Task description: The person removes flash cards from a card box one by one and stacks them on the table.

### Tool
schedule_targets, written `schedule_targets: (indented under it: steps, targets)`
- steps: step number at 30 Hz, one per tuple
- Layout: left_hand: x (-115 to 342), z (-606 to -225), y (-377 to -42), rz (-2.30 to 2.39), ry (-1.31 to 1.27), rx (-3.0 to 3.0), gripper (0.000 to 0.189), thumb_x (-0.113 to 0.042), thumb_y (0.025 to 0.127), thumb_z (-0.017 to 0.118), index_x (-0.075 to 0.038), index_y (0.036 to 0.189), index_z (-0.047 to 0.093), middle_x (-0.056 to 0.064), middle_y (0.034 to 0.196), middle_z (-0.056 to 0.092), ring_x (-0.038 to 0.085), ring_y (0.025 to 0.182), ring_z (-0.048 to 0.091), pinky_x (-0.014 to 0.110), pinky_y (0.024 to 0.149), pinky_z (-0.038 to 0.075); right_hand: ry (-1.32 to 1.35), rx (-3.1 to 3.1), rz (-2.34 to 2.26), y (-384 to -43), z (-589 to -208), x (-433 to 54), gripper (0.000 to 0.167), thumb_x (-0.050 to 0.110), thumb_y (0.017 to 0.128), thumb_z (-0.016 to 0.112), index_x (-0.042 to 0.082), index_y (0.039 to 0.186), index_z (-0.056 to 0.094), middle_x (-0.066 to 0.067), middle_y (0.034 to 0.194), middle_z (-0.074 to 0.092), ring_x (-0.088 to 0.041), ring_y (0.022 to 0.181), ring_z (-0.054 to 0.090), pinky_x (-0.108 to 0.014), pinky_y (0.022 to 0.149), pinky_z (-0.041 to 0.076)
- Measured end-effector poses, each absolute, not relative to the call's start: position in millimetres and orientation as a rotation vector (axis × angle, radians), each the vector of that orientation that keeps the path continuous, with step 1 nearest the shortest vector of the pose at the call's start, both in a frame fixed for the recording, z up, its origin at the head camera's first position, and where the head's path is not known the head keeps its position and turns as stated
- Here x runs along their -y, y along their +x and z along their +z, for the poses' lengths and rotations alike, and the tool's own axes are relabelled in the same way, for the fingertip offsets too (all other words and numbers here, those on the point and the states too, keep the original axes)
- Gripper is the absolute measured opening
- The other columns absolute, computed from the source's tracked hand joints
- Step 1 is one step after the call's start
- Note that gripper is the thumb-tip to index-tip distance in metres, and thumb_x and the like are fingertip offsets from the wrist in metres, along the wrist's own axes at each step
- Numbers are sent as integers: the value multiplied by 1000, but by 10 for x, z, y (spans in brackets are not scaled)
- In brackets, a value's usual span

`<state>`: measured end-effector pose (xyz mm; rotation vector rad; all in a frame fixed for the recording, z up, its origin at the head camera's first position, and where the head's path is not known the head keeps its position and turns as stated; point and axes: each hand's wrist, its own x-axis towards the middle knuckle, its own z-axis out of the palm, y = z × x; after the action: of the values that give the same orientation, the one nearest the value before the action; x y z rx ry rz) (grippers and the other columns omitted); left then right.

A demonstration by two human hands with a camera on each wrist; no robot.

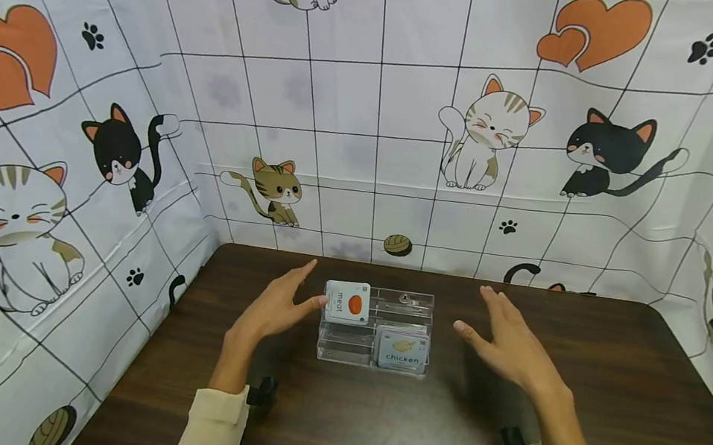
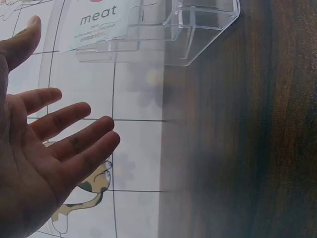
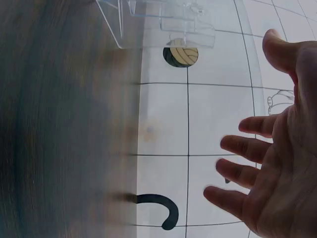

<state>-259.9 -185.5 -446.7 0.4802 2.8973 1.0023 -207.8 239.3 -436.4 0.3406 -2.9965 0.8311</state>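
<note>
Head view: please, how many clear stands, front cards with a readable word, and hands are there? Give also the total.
Clear stand: 1
Meat card and chicken card: 2
Left hand and right hand: 2
Total: 5

Clear plastic card rack (image 1: 344, 354), divided into compartments: stands on the dark wood-grain table (image 1: 363, 426), towards its far edge. White card marked "meat" (image 1: 347, 302), bearing a red picture: lies at the rack's far left in the head view, print turned sideways. Pack of cards (image 1: 403, 350), front one marked "chicken" with a tan picture: seated in the near right compartment, print reading upright
</note>
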Motion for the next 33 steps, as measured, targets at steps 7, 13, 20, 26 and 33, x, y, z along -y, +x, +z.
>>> schedule_targets:
  steps: [7, 13, 20, 26, 33]
  targets:
    - [1853, -4492, -2602, 1015, 477, -2889, 88, -51, 104, 67, -16, 173, 24, 17, 176, 30, 44, 161, 33, 69, 126, 30, 389, 2976, 852, -2066, -4354, -2255, 94, 64, 104, 59, 0, 167, 30, -32, 167, 38, -56, 153, 36, -75, 117, 36]
    - [1833, -4503, -2612, 1014, 482, -2871, 88, -50, 104, 68, -17, 173, 24, 18, 175, 32, 45, 155, 43, 70, 122, 36, 415, 2970, 863, -2070, -4378, -2154, 89, 63, 103, 62, -3, 159, 42, -29, 160, 49, -54, 148, 45, -73, 114, 40]
    - [1820, -4546, -2634, 1000, 508, -2873, 88, -47, 104, 70, -16, 173, 24, 20, 173, 36, 45, 149, 51, 68, 119, 41, 475, 2933, 909, -2051, -4424, -2069, 74, 56, 101, 70, -4, 142, 56, -24, 138, 66, -43, 127, 65, -63, 101, 53]
    - [1811, -4589, -2643, 1016, 532, -2869, 86, -45, 104, 70, -15, 172, 27, 20, 172, 39, 44, 145, 55, 66, 116, 45, 560, 2894, 916, -2046, -4470, -1999, 55, 44, 98, 79, -1, 127, 65, -16, 120, 71, -31, 109, 69, -54, 93, 58]
    - [1799, -4618, -2639, 1039, 535, -2862, 83, -43, 104, 70, -13, 171, 30, 20, 170, 42, 43, 142, 59, 65, 114, 48, 642, 2855, 958, -2054, -4500, -1937, 38, 29, 95, 84, 1, 116, 69, -11, 108, 74, -25, 99, 70, -48, 86, 61]
